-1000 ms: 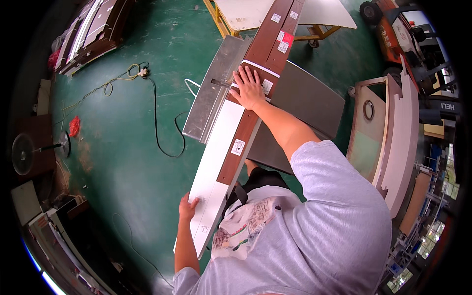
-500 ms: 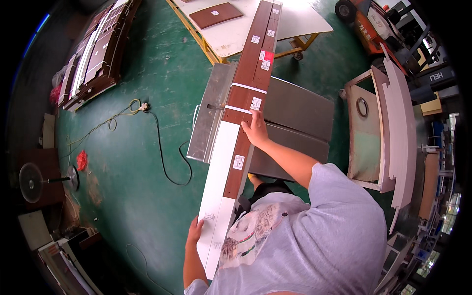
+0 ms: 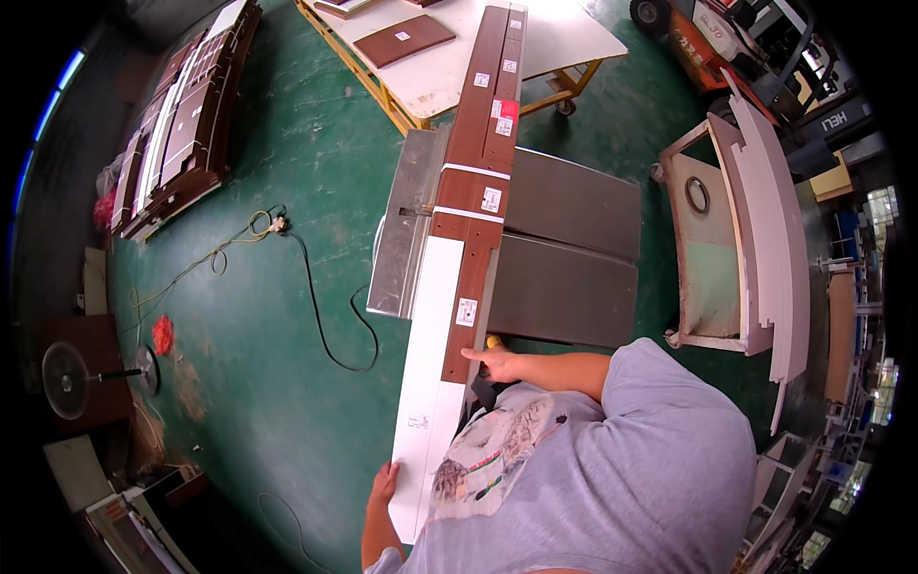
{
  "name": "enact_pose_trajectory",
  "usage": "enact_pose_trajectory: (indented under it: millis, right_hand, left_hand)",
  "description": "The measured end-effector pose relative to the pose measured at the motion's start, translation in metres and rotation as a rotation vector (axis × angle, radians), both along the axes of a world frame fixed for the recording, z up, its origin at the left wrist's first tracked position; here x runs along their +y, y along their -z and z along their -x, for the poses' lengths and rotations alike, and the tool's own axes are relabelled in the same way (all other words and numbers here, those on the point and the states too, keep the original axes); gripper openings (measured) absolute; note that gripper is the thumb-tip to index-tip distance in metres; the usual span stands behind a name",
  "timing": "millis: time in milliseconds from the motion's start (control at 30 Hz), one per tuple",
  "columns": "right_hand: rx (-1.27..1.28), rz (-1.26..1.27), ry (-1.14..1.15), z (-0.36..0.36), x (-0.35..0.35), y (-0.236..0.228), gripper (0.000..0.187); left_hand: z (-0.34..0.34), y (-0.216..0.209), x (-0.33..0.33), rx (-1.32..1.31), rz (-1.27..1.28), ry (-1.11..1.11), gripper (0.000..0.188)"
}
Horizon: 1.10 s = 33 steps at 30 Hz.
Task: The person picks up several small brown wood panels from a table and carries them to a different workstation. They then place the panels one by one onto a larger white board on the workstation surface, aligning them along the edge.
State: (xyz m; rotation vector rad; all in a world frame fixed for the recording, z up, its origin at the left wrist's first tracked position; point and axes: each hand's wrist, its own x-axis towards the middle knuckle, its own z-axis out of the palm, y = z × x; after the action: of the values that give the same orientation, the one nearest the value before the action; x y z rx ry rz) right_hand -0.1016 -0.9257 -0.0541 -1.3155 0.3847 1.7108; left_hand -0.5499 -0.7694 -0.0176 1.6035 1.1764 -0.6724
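Observation:
A long bundle of brown and white panels [image 3: 470,196] lies across a steel-topped machine [image 3: 402,239], its near end reaching past the machine toward my body. Two white straps [image 3: 469,212] circle the brown part, close together above the machine's slot. Printed labels dot the brown faces. My left hand [image 3: 383,484] grips the left edge of the white panel near its near end, fingers partly hidden. On the right edge, my right hand [image 3: 491,364] holds the bundle with its thumb on top and its other fingers mostly out of sight.
A white-topped table [image 3: 430,81] with brown boards [image 3: 404,40] stands beyond the machine. Stacked panels [image 3: 182,124] lie far left. A cable [image 3: 320,330] trails over the floor near a fan [image 3: 67,381]. At right are a wooden cart [image 3: 712,277] and an orange forklift [image 3: 703,53].
My right hand has moved from beside the lower strap down to the bundle's right edge, nearer my body. My left hand sits slightly lower on the left edge. The view has shifted a little.

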Motion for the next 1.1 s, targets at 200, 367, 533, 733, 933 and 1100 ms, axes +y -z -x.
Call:
enact_pose_trajectory:
  millis: [200,367,533,733,933,1100]
  right_hand:
    - [-0.01,0.01,0.088,0.01,0.004,-0.023,0.074]
    - [-0.169,0.005,0.019,0.016,0.001,-0.018,0.079]
    - [-0.257,-0.124,0.05,0.017,0.003,-0.039,0.079]
    - [-0.366,-0.063,0.015,-0.006,0.013,-0.042,0.084]
    - [-0.415,0.051,-0.291,-0.082,0.022,-0.018,0.102]
    - [-0.457,0.095,-0.775,-0.132,0.049,-0.048,0.105]
  left_hand:
    - [0.016,0.001,-0.017,-0.082,-0.099,-0.073,0.074]
    - [0.021,-0.005,-0.021,-0.083,-0.106,-0.16,0.066]
    - [0.008,-0.047,-0.02,-0.054,-0.119,-0.21,0.064]
    - [-0.014,-0.038,-0.021,-0.122,-0.179,-0.194,0.065]
    - [-0.077,-0.019,-0.006,-0.086,-0.151,-0.21,0.067]
    - [-0.084,0.001,0.006,-0.052,-0.125,-0.165,0.068]
